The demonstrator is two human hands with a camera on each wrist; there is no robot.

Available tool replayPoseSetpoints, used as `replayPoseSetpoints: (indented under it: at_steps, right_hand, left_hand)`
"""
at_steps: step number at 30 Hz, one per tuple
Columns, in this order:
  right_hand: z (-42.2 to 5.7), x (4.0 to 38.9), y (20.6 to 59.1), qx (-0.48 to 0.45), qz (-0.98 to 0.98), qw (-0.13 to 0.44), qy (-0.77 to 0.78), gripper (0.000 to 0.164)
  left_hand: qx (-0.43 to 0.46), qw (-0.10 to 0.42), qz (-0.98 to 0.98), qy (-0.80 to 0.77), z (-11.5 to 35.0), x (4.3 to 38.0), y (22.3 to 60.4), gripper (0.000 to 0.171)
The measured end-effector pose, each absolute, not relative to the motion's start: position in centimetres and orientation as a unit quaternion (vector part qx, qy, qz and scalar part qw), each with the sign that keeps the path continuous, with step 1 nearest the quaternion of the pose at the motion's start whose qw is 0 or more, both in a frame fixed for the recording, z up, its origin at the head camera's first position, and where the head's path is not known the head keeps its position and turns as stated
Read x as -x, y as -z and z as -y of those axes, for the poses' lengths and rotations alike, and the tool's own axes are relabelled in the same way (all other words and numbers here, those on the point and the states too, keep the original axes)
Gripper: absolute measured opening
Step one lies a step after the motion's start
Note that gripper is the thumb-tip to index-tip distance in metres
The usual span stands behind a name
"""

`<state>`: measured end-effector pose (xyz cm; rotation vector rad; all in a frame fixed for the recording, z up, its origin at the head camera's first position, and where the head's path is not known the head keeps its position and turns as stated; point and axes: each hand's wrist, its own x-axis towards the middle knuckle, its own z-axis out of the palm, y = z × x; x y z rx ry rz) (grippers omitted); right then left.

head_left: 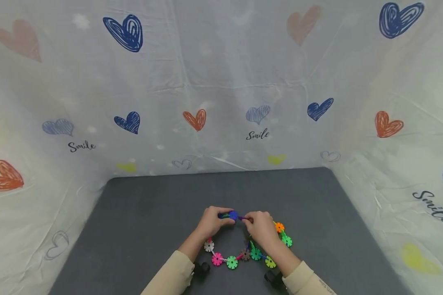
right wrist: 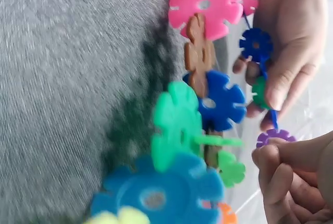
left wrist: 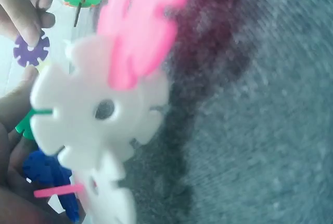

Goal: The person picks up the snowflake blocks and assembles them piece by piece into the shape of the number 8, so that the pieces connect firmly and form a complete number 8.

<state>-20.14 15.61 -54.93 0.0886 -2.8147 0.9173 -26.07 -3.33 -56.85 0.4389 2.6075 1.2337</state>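
A chain of colourful notched plastic interlocking discs runs between and below both hands. My left hand [head_left: 210, 221] pinches its end, with a green disc [right wrist: 258, 92] between thumb and fingers and a blue disc [head_left: 233, 215] beside them. Between thumb and fingertip, my right hand [head_left: 262, 227] pinches a purple disc [right wrist: 270, 136], its edge right at the left hand's blue disc. Down from the left hand hang a white disc [left wrist: 130, 125] and a pink disc [head_left: 217, 259]. Under the right hand the chain continues with a brown disc [right wrist: 197, 52] and a teal disc [head_left: 256, 254].
The chain's loop lies over a dark grey table [head_left: 151, 229], with an orange disc [head_left: 279, 227] and a green disc [head_left: 286, 239] right of the right hand. A white cloth [head_left: 221, 61] printed with hearts stands behind the table and along its sides.
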Motion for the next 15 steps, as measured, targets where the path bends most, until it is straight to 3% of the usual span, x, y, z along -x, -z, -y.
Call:
replayPoseSetpoints:
  at_steps: [15]
  right_hand:
    - [-14.2, 19.7, 55.9, -0.068, 0.934, 0.168, -0.308, 0.009]
  left_hand:
    - [-0.141, 0.079, -0.894, -0.419, 3.1, 25.8, 56.8, 0.043]
